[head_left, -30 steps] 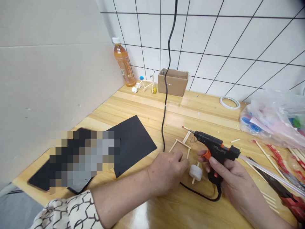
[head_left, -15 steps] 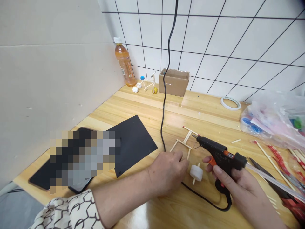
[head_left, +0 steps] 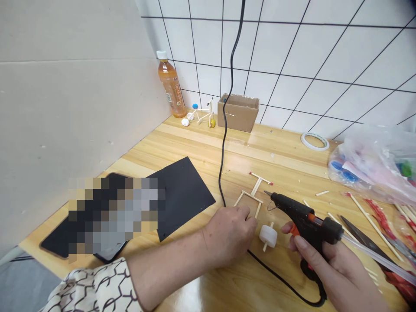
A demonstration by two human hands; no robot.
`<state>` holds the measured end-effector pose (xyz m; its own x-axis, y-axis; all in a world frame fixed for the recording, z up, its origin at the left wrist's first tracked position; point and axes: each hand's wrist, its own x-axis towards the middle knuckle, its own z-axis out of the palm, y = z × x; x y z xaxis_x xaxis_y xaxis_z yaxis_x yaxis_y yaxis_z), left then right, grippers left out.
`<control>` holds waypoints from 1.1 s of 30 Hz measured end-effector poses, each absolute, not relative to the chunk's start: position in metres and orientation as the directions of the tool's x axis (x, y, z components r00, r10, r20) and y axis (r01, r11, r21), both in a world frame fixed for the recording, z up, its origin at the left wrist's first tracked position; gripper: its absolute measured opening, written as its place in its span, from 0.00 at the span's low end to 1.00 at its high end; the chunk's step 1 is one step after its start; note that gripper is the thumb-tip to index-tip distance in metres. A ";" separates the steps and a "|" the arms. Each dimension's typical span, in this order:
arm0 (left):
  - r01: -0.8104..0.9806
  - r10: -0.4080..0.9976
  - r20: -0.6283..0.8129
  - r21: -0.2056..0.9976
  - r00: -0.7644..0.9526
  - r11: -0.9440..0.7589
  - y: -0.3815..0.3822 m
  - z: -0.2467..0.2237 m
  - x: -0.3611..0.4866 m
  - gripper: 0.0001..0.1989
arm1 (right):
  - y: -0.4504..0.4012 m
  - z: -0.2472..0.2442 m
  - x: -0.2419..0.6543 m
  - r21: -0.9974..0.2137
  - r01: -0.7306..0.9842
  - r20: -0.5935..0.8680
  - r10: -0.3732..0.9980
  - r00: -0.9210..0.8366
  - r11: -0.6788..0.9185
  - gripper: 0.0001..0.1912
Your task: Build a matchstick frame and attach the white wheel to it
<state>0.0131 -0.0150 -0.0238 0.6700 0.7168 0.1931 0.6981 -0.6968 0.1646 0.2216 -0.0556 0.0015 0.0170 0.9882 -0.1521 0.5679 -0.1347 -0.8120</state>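
Note:
My right hand (head_left: 325, 264) is closed around a black hot glue gun (head_left: 294, 208) with an orange trigger; a clear glue stick (head_left: 373, 251) juts from its back. The gun's nozzle points left, just right of a small matchstick frame (head_left: 251, 196) with red-tipped ends. Fingers of my left hand (head_left: 232, 234) are pinched at the near end of that frame, hiding the lower stick ends. Between my hands lies a white wheel (head_left: 268, 236), apparently two bottle caps joined, with a short stick through it.
A black power cord (head_left: 224, 143) runs down past my left hand. Black card (head_left: 186, 195) and blurred phones lie left. At the back stand a drink bottle (head_left: 172, 89), a stick tricycle (head_left: 199, 116) and a cardboard box (head_left: 238, 113). Scissors (head_left: 360, 234), loose sticks and a plastic bag (head_left: 370, 160) are right.
My right hand and the glue gun have moved slightly right and down, away from the matchstick frame. My left hand stays in place on the frame.

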 end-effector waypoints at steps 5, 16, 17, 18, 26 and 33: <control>0.693 0.712 0.173 0.167 0.680 -0.702 -0.015 -0.025 0.013 0.04 | -0.057 0.005 0.219 -0.759 0.646 -0.105 0.995 0.000 -0.080 0.21; 0.673 0.695 0.159 0.172 0.702 -0.719 -0.015 -0.024 0.013 0.04 | -0.057 0.003 0.222 -0.642 0.765 -0.017 0.995 -0.094 0.062 0.20; 0.674 0.695 0.151 0.170 0.703 -0.719 -0.015 -0.024 0.013 0.04 | -0.057 0.002 0.223 -0.634 0.770 -0.008 0.995 -0.102 0.074 0.20; 0.676 0.697 0.142 0.168 0.703 -0.717 -0.015 -0.024 0.013 0.03 | -0.058 0.002 0.225 -0.626 0.776 -0.004 0.994 -0.109 0.083 0.19; 0.672 0.690 0.146 0.156 0.709 -0.724 -0.015 -0.026 0.013 0.03 | -0.058 -0.003 0.229 -0.572 0.813 0.021 0.993 -0.119 0.109 0.21; 0.638 0.661 0.185 0.172 0.727 -0.750 -0.016 -0.023 0.011 0.04 | -0.059 0.003 0.223 -0.579 0.806 0.031 0.991 -0.128 0.122 0.22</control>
<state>0.0113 -0.0163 -0.0226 0.7272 0.6610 0.1849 0.6382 -0.7503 0.1724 0.2228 -0.0591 0.0034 -0.1279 0.9913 0.0312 0.8060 0.1222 -0.5791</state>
